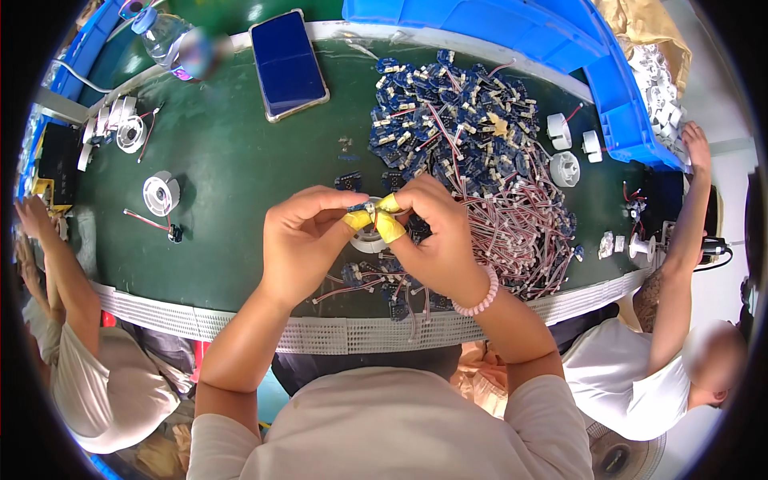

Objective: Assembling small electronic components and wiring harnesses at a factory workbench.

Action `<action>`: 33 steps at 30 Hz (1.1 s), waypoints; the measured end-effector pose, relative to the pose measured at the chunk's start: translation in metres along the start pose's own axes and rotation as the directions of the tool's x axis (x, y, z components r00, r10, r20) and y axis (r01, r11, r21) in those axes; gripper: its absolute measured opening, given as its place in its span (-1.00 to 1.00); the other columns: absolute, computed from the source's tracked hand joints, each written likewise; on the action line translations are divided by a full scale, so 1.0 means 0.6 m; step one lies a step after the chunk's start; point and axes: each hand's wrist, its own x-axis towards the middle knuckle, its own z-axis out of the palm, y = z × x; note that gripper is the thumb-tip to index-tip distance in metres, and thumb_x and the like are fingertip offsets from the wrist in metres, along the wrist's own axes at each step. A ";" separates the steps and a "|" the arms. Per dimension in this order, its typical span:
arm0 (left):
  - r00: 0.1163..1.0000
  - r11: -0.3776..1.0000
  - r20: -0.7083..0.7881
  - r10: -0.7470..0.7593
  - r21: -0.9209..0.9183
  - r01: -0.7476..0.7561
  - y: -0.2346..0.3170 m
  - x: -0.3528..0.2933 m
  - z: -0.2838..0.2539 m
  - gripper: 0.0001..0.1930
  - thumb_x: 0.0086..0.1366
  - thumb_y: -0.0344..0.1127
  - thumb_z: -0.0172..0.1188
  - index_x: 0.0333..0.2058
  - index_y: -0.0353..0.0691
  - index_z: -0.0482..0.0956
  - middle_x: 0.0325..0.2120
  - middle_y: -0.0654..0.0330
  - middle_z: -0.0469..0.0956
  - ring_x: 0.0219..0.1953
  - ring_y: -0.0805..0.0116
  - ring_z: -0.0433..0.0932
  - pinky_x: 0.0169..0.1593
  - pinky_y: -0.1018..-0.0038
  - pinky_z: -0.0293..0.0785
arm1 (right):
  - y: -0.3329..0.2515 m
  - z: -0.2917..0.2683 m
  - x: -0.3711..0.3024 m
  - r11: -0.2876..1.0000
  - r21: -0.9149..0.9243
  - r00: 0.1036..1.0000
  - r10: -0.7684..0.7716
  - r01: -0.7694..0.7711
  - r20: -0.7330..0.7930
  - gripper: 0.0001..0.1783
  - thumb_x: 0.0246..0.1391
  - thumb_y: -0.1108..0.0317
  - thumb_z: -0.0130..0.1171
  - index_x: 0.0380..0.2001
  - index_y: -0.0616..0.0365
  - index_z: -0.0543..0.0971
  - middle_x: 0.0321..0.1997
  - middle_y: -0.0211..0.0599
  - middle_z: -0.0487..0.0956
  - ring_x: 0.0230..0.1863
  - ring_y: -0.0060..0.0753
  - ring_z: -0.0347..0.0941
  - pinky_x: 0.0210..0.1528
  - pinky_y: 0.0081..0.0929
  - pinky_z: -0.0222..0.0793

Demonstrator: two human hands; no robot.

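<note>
Close together over the near middle of the table, both my hands are closed at the fingertips. My left hand (300,238) pinches a small blue circuit board (357,207) between thumb and fingers. Against it comes my right hand (438,232), its thumb and index finger pressed together; what they grip is mostly hidden. Yellow covers wrap several fingertips. Just below the fingers, a round white plastic housing (368,242) rests on the table, partly covered. Loose blue boards with red-and-white cables (384,278) lie nearer to me.
To the right spread a heap of blue circuit boards (448,112) and a pile of cables (516,232). A tablet-like device (290,66), a water bottle (164,42) and white housings (161,193) are farther left. Blue bins (512,32) line the back. Co-workers' arms (690,216) show at both sides.
</note>
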 end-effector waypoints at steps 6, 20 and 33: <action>0.986 0.999 0.165 -0.003 0.046 -0.004 0.022 -0.004 -0.015 -0.74 0.00 -0.77 0.17 -0.32 -0.37 0.61 -0.41 0.16 0.49 -0.37 0.44 0.51 -0.27 0.60 0.46 | 0.020 -0.021 0.000 0.953 0.300 0.990 -0.083 0.044 0.117 -0.89 -0.16 0.56 0.27 -0.46 0.27 0.60 -0.50 -0.25 0.57 -0.45 -0.33 0.47 -0.34 -0.41 0.33; 0.901 0.790 -0.308 0.307 0.609 -0.061 0.092 -0.062 -0.189 -0.79 0.18 -0.65 0.03 -0.19 -0.36 0.46 -0.27 0.14 0.55 -0.21 0.45 0.52 -0.10 0.60 0.39 | 0.137 -0.301 0.039 0.832 -0.347 0.614 -0.010 -0.433 -0.790 -0.73 -0.04 0.38 0.30 -0.30 0.38 0.59 -0.43 -0.33 0.60 -0.44 -0.71 0.41 -0.41 -0.70 0.32; 0.873 0.247 0.393 0.288 0.851 -0.464 0.045 0.033 -0.002 -0.57 -0.21 -0.50 0.28 -0.23 -0.29 0.53 -0.25 0.08 0.44 -0.17 0.07 0.41 -0.13 0.31 0.43 | 0.049 -0.216 0.030 0.928 -0.368 0.806 -0.170 -0.062 -0.566 -0.76 -0.06 0.71 0.01 -0.27 0.32 0.50 -0.24 -0.19 0.48 -0.20 -0.41 0.39 -0.12 -0.54 0.30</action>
